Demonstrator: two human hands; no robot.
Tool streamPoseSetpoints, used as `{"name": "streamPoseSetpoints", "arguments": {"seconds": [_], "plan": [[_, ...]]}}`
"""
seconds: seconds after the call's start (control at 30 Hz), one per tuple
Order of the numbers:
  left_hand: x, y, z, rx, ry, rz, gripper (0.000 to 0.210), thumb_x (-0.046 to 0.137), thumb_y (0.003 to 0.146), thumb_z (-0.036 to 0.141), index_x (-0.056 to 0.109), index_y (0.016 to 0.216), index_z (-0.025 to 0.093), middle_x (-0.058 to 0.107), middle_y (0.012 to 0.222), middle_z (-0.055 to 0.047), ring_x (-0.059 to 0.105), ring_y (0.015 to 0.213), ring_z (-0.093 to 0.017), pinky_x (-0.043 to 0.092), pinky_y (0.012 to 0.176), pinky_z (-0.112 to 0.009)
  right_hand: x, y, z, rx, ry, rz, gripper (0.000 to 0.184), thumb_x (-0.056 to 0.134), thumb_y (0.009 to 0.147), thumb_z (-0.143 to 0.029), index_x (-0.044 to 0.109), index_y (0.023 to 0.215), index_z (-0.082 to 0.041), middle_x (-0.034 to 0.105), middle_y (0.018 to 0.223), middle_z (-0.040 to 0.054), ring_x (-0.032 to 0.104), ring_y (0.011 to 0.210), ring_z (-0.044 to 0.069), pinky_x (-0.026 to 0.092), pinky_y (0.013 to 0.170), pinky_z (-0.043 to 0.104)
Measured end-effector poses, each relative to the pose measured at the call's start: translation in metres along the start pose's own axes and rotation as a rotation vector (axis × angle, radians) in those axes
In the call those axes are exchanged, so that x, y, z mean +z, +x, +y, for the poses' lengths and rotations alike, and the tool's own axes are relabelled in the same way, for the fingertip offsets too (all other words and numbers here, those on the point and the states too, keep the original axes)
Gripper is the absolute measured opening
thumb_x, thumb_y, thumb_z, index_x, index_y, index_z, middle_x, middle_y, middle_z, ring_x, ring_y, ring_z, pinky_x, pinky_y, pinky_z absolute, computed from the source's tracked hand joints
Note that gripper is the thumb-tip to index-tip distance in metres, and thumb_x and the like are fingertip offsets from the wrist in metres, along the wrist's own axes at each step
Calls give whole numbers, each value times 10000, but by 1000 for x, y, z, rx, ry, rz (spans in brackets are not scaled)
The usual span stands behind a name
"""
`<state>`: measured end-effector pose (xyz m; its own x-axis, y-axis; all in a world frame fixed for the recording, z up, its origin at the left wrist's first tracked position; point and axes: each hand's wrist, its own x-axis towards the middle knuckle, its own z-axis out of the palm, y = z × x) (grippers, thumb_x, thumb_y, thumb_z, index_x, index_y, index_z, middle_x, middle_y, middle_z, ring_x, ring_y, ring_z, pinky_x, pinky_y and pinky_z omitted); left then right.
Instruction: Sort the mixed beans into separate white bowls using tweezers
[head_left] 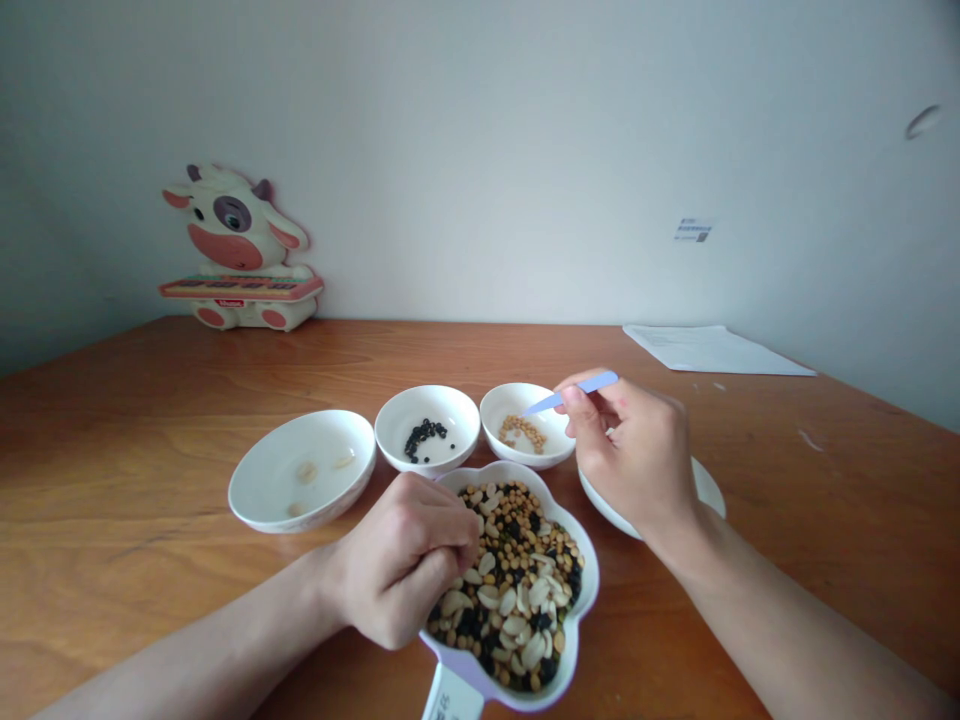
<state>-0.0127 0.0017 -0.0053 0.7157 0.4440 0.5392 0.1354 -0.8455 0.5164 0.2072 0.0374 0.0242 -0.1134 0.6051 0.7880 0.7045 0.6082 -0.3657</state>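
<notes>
My right hand (637,450) is closed around light purple tweezers (574,392). Their tip points into a small white bowl (559,450) that holds yellow soybeans (521,432). My left hand (409,560) is a closed fist over the left rim of a flower-shaped dish (589,590); its fingertips are hidden, so whatever they hold does not show. In that dish lie mixed peanut halves (514,628), yellow beans, black beans and small green beans. The white bowl with black beans (426,436) stands behind my left hand.
At the left, a wide white bowl (255,490) has a few pale pieces in it. A white dish (709,490) sits partly hidden behind my right hand. Farther back are a cow-shaped toy keyboard (240,255) and white papers (712,350) by the wall.
</notes>
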Motion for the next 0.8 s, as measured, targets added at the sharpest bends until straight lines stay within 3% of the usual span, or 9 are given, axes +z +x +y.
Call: {"name": "streamPoseSetpoints", "arguments": {"seconds": [0.1,0.2,0.3,0.53,0.63,0.8], "plan": [[0,1,1,0,15,3,225,267,849,122,335,649,199,485,527,-4,417,485,-138,360,513,-273,-3,-3,-9,-154,264,-124,176,515,904,-214,630,787,-149,614,610,24,535,504,126,391,501,244],[1,2,1,8,12,19,239,268,856,128,345,641,197,471,517,0,397,474,-133,348,500,-271,0,-9,-20,-336,538,-395,169,480,881,-155,612,775,-147,614,640,34,541,551,130,409,528,249],[1,1,0,7,8,30,250,274,852,126,351,624,197,468,500,-1,393,469,-134,339,488,-274,8,-16,-25,-400,654,-547,135,488,883,-127,591,797,-143,632,684,42,552,592,131,428,557,247],[1,0,0,-16,20,29,267,267,851,130,384,619,194,490,517,-8,406,477,-128,360,503,-266,12,-16,-16,-288,397,-525,172,487,855,-121,552,698,-140,555,628,26,487,563,134,363,543,272],[1,1,0,-5,28,30,263,270,847,116,388,625,192,492,523,-6,408,477,-127,360,500,-265,8,-14,-17,-258,409,-506,211,474,847,-149,506,639,-152,485,573,8,426,529,124,314,518,272],[1,1,0,17,18,47,246,283,831,99,387,628,192,491,521,4,399,469,-120,355,499,-263,7,-14,-19,-256,474,-466,196,468,858,-145,541,677,-142,543,598,26,481,553,132,339,536,268]]}}
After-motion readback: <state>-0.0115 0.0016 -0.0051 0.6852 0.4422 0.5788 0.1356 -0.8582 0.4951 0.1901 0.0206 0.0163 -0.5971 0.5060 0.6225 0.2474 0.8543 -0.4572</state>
